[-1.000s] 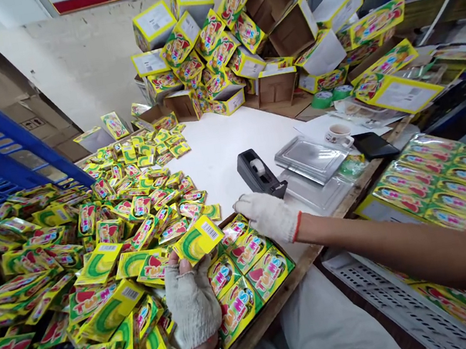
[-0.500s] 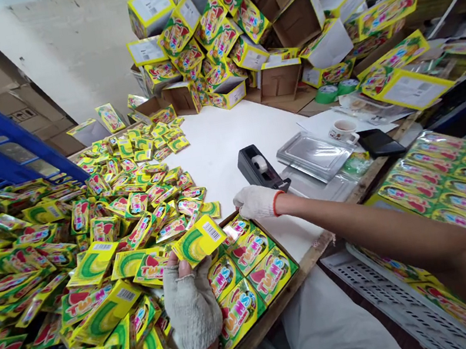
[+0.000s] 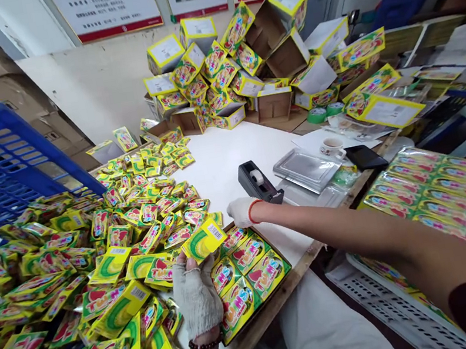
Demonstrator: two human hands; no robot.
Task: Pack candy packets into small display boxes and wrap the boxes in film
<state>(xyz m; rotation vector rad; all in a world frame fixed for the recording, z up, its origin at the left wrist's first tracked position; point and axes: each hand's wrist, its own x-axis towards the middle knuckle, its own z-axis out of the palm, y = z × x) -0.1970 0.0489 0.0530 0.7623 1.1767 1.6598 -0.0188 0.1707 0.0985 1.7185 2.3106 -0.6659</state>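
Observation:
My left hand, in a white glove with bare fingertips, is closed on a small yellow-green box with its barcode side up. It is just left of an open display carton, in which several small boxes printed "TWINS" lie in rows. At the carton's far edge is my gloved right hand, its fingers curled together and pointing left; whatever they may hold is hidden. A heap of loose small boxes spreads along the left side. Close behind my right hand stands a black tape dispenser.
A blue plastic crate leans at left. Folded display cartons are piled at the back. Clear plastic trays, a cup and a phone lie right. Wrapped packs sit above a white crate.
The view has tilted up, bringing wall posters into sight. Both hands keep nearly the same places at the carton, the left still holding the small box.

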